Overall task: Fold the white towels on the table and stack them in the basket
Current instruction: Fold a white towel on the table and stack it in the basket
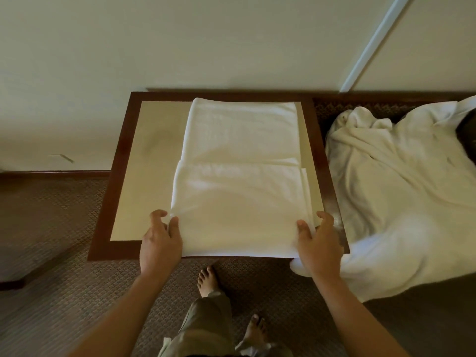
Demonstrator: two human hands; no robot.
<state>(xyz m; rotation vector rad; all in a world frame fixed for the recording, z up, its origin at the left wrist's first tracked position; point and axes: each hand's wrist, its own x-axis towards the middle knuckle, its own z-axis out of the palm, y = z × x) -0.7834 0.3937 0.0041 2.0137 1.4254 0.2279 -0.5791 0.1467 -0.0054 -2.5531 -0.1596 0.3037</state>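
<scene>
A white towel (pixel 239 176) lies flat on the table (pixel 123 176), folded into a long strip running from 12 o'clock at the wall down to 6 o'clock at the near edge. A second layer is doubled over the near half, its edge crossing the strip about midway. The towel's near end just overhangs the table's dark wooden rim.

The left hand (pixel 161 240) grips the towel's near corner at 7 o'clock, thumb on top of the cloth and fingers curled at its side edge. The right hand (pixel 319 243) grips the opposite near corner at 5 o'clock in the same way, thumb on top, fingers bent round the edge. The two hands are well apart, one at each side of the strip.

The table has a pale top inside a dark frame and stands against a cream wall (pixel 180 42). At 3 o'clock, just beside the table, a heap (pixel 401 191) of crumpled white cloth lies piled up, touching the table's right edge and spilling toward the floor. Patterned brown carpet (pixel 59 253) covers the floor. At 6 o'clock the person's bare feet (pixel 208 279) and loose trouser legs (pixel 206 325) show between the forearms.
</scene>
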